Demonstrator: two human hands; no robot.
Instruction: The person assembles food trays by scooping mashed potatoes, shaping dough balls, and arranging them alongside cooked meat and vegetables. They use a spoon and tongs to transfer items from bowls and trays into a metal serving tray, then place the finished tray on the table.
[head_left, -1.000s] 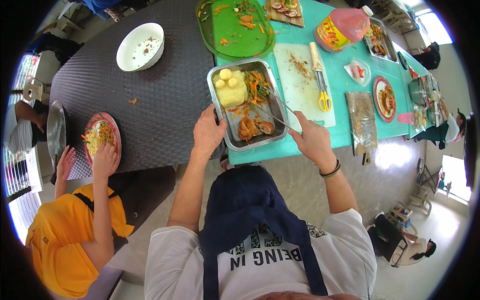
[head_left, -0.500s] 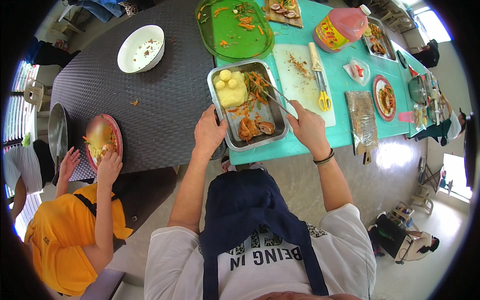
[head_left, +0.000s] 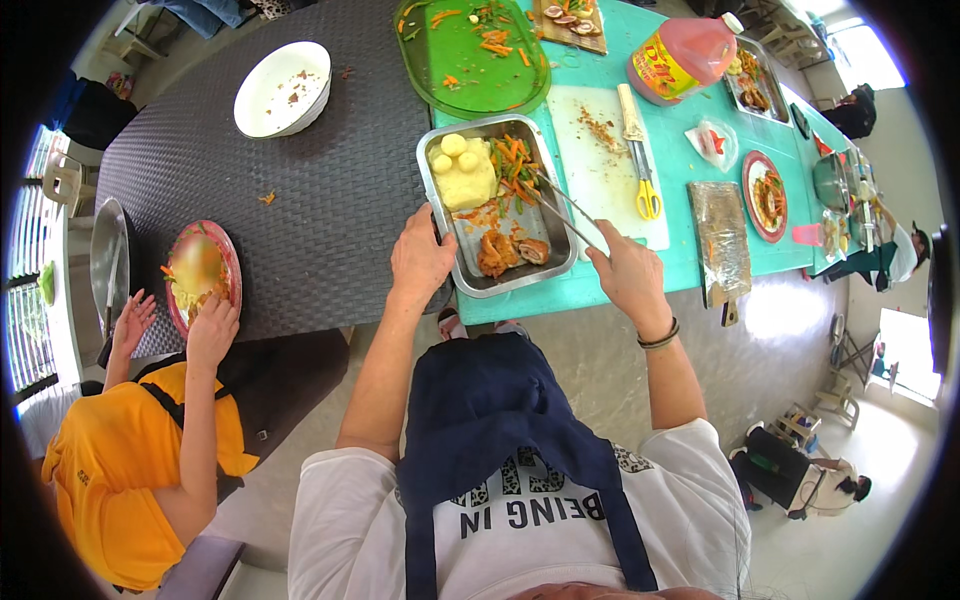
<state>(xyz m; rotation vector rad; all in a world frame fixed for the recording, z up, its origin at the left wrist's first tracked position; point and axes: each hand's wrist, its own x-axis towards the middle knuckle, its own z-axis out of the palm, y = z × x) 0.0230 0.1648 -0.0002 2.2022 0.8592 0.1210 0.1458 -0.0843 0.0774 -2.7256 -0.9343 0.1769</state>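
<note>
A rectangular metal tray [head_left: 512,287] lies before me, across the joint of the dark woven table and the turquoise one. In its far left part sits a block of mashed potato [head_left: 466,187] topped with several pale balls. Carrot and green bean strips [head_left: 512,168] fill the far right, and browned meat pieces [head_left: 496,256] rest at the near side. My left hand [head_left: 420,258] grips the tray's near left rim. Metal tongs [head_left: 572,216] are held in my right hand [head_left: 630,278], their arms slightly apart and their tips at the vegetable strips.
Beyond the tray is a green tray [head_left: 470,95] with vegetable scraps. To the right lie a cutting board [head_left: 590,170], yellow-handled scissors [head_left: 648,200], a pink jug [head_left: 685,60] and a wrapped wooden board [head_left: 720,235]. At left, a co-worker's hands [head_left: 212,330] touch a red-rimmed plate [head_left: 235,285].
My right hand has drawn back slightly toward the right and nearer to me, with the tongs shifting along. My left hand stays on the tray rim.
</note>
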